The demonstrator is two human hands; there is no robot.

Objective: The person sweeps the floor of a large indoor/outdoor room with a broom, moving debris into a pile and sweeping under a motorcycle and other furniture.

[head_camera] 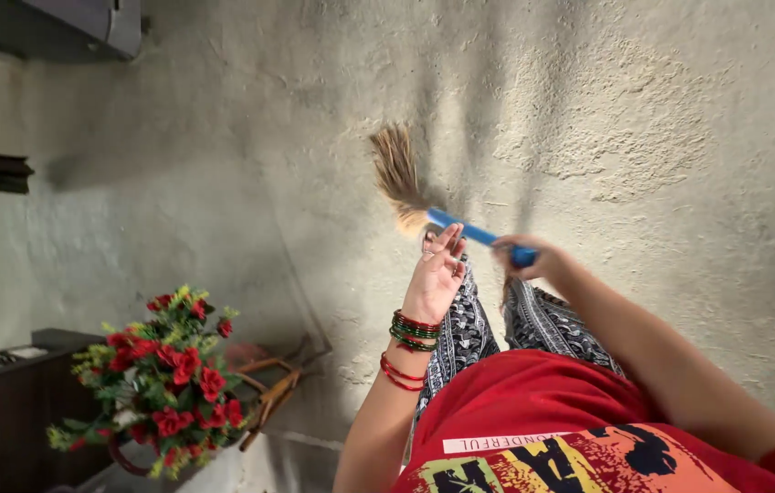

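A grass broom with tan bristles and a blue handle hangs over the rough grey cement floor. My right hand is closed around the end of the blue handle. My left hand, with red and green bangles on the wrist, has its fingers spread and touches the handle near the bristles. I see my red printed shirt and black-and-white patterned trousers below the hands.
A bunch of red and yellow artificial flowers stands at the lower left beside a dark wooden cabinet. A wooden stick frame lies next to it. A dark object sits at the top left.
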